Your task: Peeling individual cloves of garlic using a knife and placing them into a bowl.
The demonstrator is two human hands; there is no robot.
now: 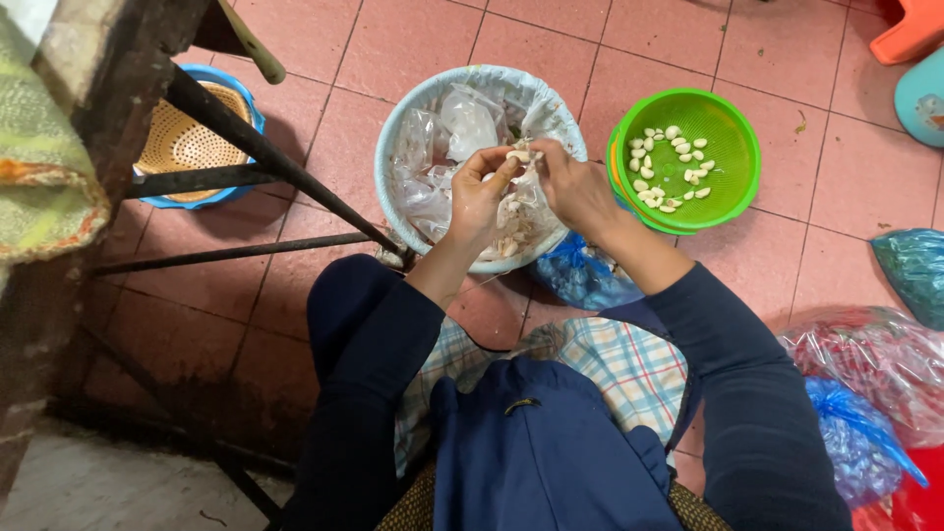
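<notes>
While both hands work over the lined bin (393,147), left hand (479,202) and right hand (568,187) pinch a garlic clove (518,154) mid-peel; next it probably needs stripping, then dropping in the green bowl (733,138) right of the bin.

The hands (526,182) hide most of the garlic clove (518,154).

Under our hands (526,192) we see crinkled clear plastic film lining a pale plastic bucket (413,108); right of them, a glossy green plastic colander (733,147); below, matt tiled floor (393,39).
</notes>
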